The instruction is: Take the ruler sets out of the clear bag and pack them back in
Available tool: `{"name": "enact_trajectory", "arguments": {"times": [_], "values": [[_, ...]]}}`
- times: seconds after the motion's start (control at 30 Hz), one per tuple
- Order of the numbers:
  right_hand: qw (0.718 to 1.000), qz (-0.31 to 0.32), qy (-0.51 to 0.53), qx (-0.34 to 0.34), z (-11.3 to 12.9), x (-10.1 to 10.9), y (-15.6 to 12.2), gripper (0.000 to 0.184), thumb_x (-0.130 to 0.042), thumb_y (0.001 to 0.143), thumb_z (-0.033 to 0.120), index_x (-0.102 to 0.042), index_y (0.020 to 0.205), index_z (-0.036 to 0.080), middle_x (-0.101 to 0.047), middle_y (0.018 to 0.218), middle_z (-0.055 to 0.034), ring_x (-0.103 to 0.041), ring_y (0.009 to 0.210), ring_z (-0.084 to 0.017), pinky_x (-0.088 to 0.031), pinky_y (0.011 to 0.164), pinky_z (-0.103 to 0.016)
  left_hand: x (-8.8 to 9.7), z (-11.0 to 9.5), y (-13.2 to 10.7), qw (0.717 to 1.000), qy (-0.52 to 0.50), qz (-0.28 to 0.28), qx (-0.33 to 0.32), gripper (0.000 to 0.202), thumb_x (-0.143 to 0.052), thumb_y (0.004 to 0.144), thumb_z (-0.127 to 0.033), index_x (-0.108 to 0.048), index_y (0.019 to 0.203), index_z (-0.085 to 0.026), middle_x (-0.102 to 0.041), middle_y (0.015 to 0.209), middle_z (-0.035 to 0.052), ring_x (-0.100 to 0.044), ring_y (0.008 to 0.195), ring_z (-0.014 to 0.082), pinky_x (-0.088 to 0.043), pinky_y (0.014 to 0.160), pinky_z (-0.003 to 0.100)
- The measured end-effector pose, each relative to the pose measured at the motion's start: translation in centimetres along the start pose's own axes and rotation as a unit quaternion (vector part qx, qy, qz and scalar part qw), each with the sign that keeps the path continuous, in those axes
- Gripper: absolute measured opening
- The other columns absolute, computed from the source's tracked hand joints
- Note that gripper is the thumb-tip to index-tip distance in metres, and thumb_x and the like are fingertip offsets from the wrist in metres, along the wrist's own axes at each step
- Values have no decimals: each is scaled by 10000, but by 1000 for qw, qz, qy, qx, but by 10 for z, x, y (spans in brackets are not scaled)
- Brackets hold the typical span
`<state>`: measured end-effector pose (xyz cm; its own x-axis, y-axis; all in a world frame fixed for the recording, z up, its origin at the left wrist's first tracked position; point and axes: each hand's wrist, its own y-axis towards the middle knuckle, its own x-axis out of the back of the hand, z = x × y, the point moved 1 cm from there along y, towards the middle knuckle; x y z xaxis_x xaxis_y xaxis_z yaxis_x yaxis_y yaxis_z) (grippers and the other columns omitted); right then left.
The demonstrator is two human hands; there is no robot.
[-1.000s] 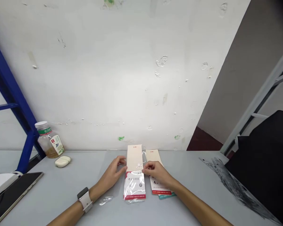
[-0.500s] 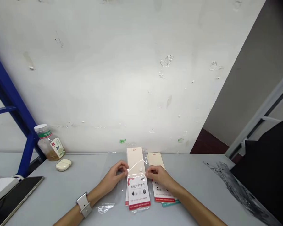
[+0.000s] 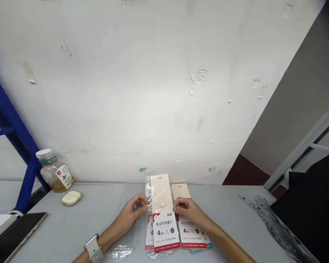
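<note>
A cream and white ruler set packet (image 3: 166,230), with a red strip along its bottom, lies upright on the table in front of me. Its label reads as a four-piece exam ruler set. Under its left side shows the edge of a second red-trimmed packet (image 3: 149,237), with a clear plastic bag (image 3: 148,186) around that side. My left hand (image 3: 134,210) pinches the bag's left edge. On the other side, my right hand (image 3: 188,210) has thumb and fingers closed at the top packet's right edge. Beneath that hand rests another packet (image 3: 193,237), partly hidden.
A teal-edged packet (image 3: 201,250) pokes out at lower right. Clear plastic film (image 3: 122,252) lies near my left wrist. On the left are a jar (image 3: 56,171), a cream case (image 3: 71,198) and a phone (image 3: 16,237). A black object (image 3: 309,208) stands at right; a wall rises behind.
The top packet has slid right relative to the bag and the packet below, so more of the lower one shows. My right hand has moved slightly right with it. The view has tilted a little.
</note>
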<state>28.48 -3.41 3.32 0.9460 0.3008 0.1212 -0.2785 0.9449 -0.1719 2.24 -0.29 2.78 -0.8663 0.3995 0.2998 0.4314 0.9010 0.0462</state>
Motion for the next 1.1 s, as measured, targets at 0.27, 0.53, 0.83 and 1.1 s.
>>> {"name": "enact_trajectory", "arguments": {"times": [0.27, 0.53, 0.83, 1.1], "values": [[1000, 15, 10, -8, -8, 6, 4, 311, -674, 765, 502, -599, 743, 201, -617, 732, -5, -583, 700, -173, -434, 670, -298, 2, -2, 0, 1000, 2, -15, -1, 178, -584, 855, -417, -572, 857, -240, -581, 869, 9, -542, 885, 207, -427, 827, 322], [998, -31, -45, 26, -10, -2, 4, 295, -659, 767, 458, -569, 672, 193, -534, 648, 35, -499, 622, -127, -383, 605, -256, -3, -8, -5, 999, 31, 7, -18, 235, -522, 903, -457, -595, 897, -233, -612, 915, 26, -550, 905, 208, -440, 836, 313], [998, 10, -44, 37, 13, 30, -4, 379, -676, 738, 552, -575, 691, 189, -631, 765, -17, -585, 732, -175, -435, 681, -288, 24, -33, 3, 1000, 25, 6, -4, 280, -572, 812, -510, -583, 844, -232, -506, 732, -18, -465, 660, 154, -407, 635, 280], [992, 23, -119, 14, 25, 76, -14, 274, -682, 737, 450, -639, 653, 194, -659, 733, -16, -581, 735, -181, -418, 701, -297, 84, -50, 1, 989, 99, 63, 91, 273, -565, 801, -482, -589, 944, -251, -526, 743, -41, -493, 646, 148, -414, 627, 260]]}}
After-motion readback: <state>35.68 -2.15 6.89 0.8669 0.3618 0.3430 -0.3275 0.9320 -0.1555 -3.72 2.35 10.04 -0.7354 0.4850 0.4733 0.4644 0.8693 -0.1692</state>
